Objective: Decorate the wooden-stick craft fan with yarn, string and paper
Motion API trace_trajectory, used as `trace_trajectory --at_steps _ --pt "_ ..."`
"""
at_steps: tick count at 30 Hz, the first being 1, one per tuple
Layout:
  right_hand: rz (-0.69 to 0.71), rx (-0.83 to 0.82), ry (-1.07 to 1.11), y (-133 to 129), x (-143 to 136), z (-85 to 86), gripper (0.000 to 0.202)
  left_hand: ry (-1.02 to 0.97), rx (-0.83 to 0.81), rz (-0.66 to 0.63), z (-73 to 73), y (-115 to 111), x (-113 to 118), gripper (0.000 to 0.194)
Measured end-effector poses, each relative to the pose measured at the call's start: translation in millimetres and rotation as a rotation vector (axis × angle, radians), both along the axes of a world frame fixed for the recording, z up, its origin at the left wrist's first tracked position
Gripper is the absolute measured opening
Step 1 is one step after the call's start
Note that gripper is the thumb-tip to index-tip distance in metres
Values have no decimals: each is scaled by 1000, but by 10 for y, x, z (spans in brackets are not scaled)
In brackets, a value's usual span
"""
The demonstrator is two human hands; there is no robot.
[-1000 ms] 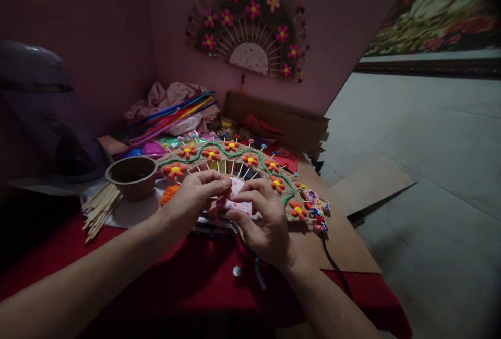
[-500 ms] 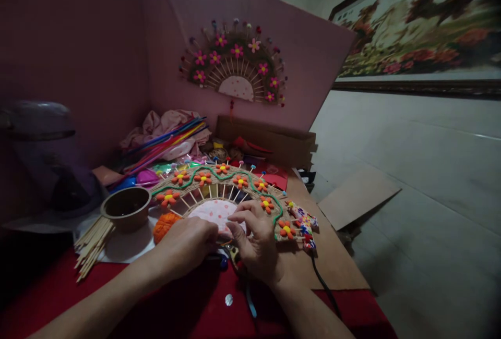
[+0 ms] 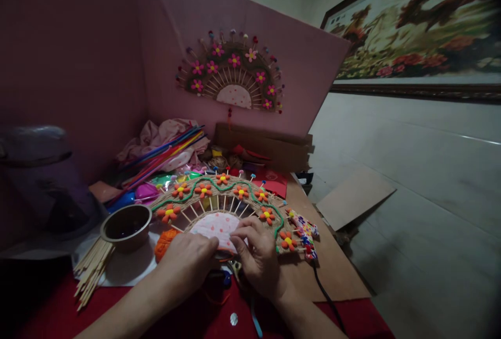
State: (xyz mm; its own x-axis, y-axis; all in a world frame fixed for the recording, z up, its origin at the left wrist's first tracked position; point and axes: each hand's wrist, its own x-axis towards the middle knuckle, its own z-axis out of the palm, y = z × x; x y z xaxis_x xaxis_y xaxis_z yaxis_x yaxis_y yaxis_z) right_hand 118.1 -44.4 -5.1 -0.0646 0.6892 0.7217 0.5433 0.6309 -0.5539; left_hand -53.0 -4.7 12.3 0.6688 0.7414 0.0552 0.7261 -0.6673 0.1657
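Observation:
A half-round fan [image 3: 219,190] lies in front of me, its jute band set with orange clay flowers, a wavy green cord and wooden sticks. At the lower edge of its white, red-spotted centre [image 3: 216,227] my left hand [image 3: 191,258] is closed, fingertips hidden. Just right of it, my right hand [image 3: 258,255] pinches with thumb and forefinger over the cloth; what lies between them is too small to see. A thin orange strand [image 3: 215,301] hangs below my hands. Beside my left wrist sits an orange yarn ball [image 3: 164,244]. Scissors [image 3: 236,267] lie partly hidden under my hands.
A round bowl [image 3: 127,227] and a bundle of wooden sticks [image 3: 94,271] lie at left, near a covered jar [image 3: 43,182]. Pipe cleaners [image 3: 168,148] and cloth are piled behind. A similar fan [image 3: 235,73] hangs on the pink board. Cardboard [image 3: 324,271] lies at right.
The view has tilted up slightly, so things sit lower. My hands stay at the fan's lower edge, the right fingers closer together. The orange strand now shows below them.

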Motion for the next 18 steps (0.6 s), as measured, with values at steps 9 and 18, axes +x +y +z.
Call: trace_trajectory --at_steps 9,18 --pt "-227 -189 72 59 401 621 24 -255 207 81 35 71 3 14" --pt "-233 -651 125 1275 1180 592 44 -292 589 16 -414 347 -23 37"
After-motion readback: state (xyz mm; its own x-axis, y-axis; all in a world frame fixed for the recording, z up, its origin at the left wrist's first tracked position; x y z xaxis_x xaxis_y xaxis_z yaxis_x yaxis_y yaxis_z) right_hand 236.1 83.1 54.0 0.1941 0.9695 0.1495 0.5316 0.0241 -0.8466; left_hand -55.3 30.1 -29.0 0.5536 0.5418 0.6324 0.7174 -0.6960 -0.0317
